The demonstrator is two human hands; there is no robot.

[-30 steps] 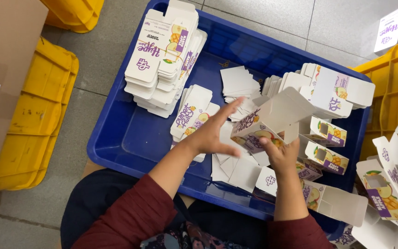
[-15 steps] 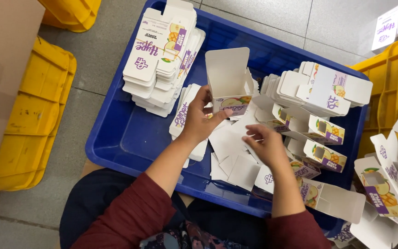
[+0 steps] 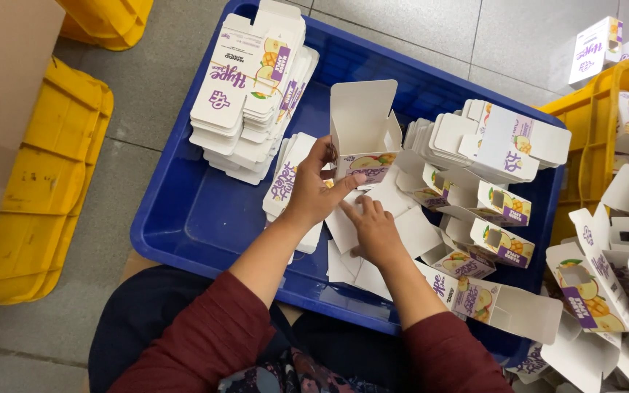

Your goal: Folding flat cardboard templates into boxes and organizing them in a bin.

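Carton (image 3: 362,138), half set up with its top flap standing open, sat pinched in the left hand (image 3: 313,195) near the middle of the blue bin (image 3: 183,218); the thumb and fingers were clamped on its lower printed part. The right hand (image 3: 374,231) lay just below it, fingers loosely together and flat on a scatter of blank white inserts (image 3: 362,247), gripping nothing that could be made out.

Only the head view showed this. Judging by the piles, the work looked partly through: one tall stack of flat cartons (image 3: 252,87) leaned against the bin's far left corner, and a second, smaller flat stack (image 3: 289,178) lay beside the left hand, both unfolded. Toward the bin's right edge a heap of roughly seven or eight set-up cartons (image 3: 500,196) had gathered, though overlap made an exact count impossible. More opened cartons spilled over the yellow crate (image 3: 591,94) at the right. Two other yellow crates (image 3: 45,182) stood on the floor to the left.
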